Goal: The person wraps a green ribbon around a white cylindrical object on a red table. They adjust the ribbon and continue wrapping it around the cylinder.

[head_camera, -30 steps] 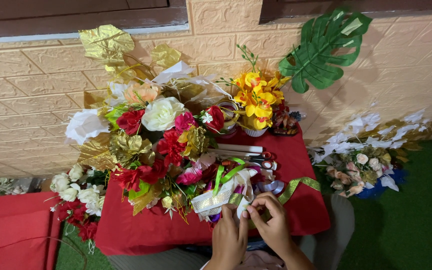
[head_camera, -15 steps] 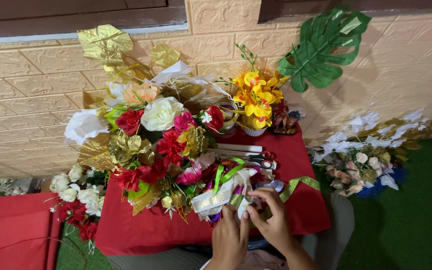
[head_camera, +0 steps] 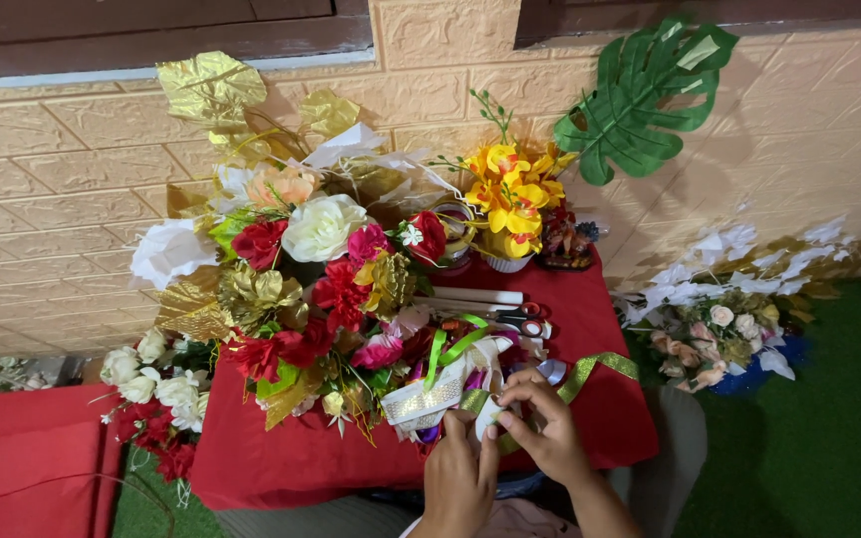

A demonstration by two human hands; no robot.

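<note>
Ribbon bundle [head_camera: 450,394], white, gold and green, at front edge of red-covered table [head_camera: 600,418]. Left hand [head_camera: 458,478] and right hand [head_camera: 542,428] both pinch small white ribbon piece [head_camera: 488,416], fingers closed on it. Behind: mixed flower arrangement [head_camera: 301,289], scissors [head_camera: 510,319], yellow orchids [head_camera: 510,199]. Wall carries green leaf [head_camera: 650,90].

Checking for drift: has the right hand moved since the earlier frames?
No. The right hand sits at the same spot beside the green ribbon on the red table, fingers working the white ribbon.
</note>
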